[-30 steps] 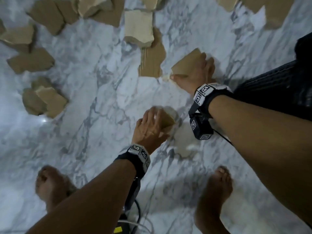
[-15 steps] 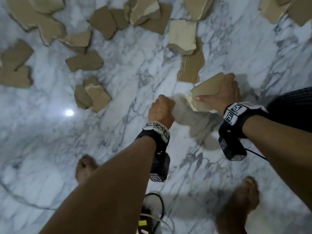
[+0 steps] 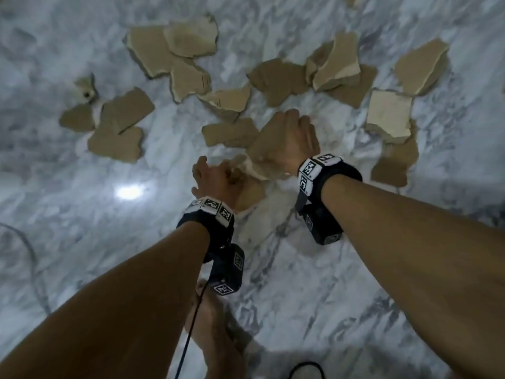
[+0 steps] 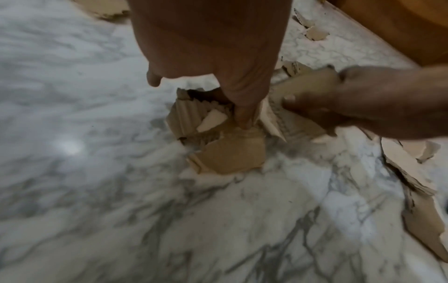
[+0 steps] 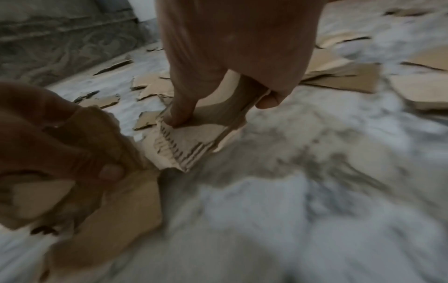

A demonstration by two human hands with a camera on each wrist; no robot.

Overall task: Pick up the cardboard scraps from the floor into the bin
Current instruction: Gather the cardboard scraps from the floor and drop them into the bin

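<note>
Both hands hang above the marble floor, each holding torn brown cardboard. My left hand (image 3: 216, 179) pinches a bunch of scraps (image 4: 225, 151) between thumb and fingers; they dangle below it. My right hand (image 3: 289, 140) grips a flat stack of corrugated scraps (image 5: 191, 141), thumb on one face, fingers on the other. The two hands are close together, their scraps nearly touching. Several loose cardboard scraps (image 3: 229, 132) lie on the floor beyond the hands. No bin is in view.
More scraps spread across the far floor, left (image 3: 120, 124) to right (image 3: 388, 116). A black cable (image 3: 188, 337) hangs from my left wrist, over my bare foot (image 3: 216, 335). A wooden furniture edge (image 4: 397, 28) stands at the upper right in the left wrist view.
Both hands have come closer together, each still holding its cardboard. The head view has swung, so more of the scattered scraps beyond the hands show now.
</note>
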